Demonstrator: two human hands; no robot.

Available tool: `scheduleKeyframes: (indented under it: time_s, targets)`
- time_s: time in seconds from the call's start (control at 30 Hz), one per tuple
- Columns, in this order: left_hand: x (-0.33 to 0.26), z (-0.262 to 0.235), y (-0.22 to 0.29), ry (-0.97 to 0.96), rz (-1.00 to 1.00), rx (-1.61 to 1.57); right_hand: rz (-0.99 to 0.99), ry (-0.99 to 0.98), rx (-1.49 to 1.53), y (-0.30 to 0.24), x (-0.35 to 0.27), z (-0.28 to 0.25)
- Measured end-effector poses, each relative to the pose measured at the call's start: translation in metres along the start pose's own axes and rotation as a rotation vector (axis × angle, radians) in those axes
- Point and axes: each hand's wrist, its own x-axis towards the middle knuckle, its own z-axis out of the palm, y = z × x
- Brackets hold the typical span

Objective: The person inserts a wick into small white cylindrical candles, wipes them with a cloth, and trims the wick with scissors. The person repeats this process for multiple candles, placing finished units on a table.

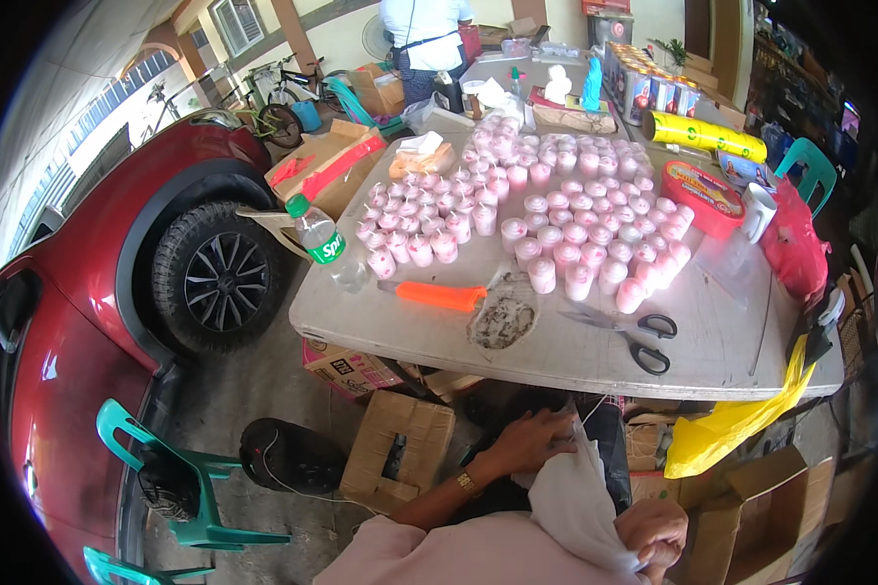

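In my lap, below the table's front edge, lies a bunched white cloth [574,492]. My left hand [537,439], with a gold watch on the wrist, has its fingers curled at the cloth's upper end. My right hand [652,531] is closed around its lower end. On the table [400,336] above stand many small clear cups of pink stuff [566,229] with domed lids, grouped in blocks. Black-handled scissors [634,336] lie partly spread near the front edge. To their left lies an orange-handled tool [439,295], possibly a knife, beside a worn patch.
A green-capped bottle [324,244] stands at the table's left; a red tub [702,198] and white mug [757,213] are right. A yellow bag [741,419] hangs off the right corner. Cardboard boxes [397,450], a green chair [190,487] and a red car [78,341] surround me. Someone [426,39] stands behind.
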Motion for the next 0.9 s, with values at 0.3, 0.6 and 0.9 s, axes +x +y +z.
scheduleKeyframes:
  time_s: [0.3, 0.6, 0.9]
  targets:
    - [-0.007, -0.013, 0.018, -0.456, -0.002, 0.144, -0.27, -0.388, 0.199, -0.01, 0.071, 0.03]
    - [-0.036, -0.063, 0.032, -0.278, 0.147, -0.528, 0.006, 0.669, -0.426, -0.015, 0.045, 0.049]
    - [-0.037, -0.089, 0.071, -0.413, 0.246, -0.378, 0.036, 0.583, -0.496, -0.039, -0.008, 0.013]
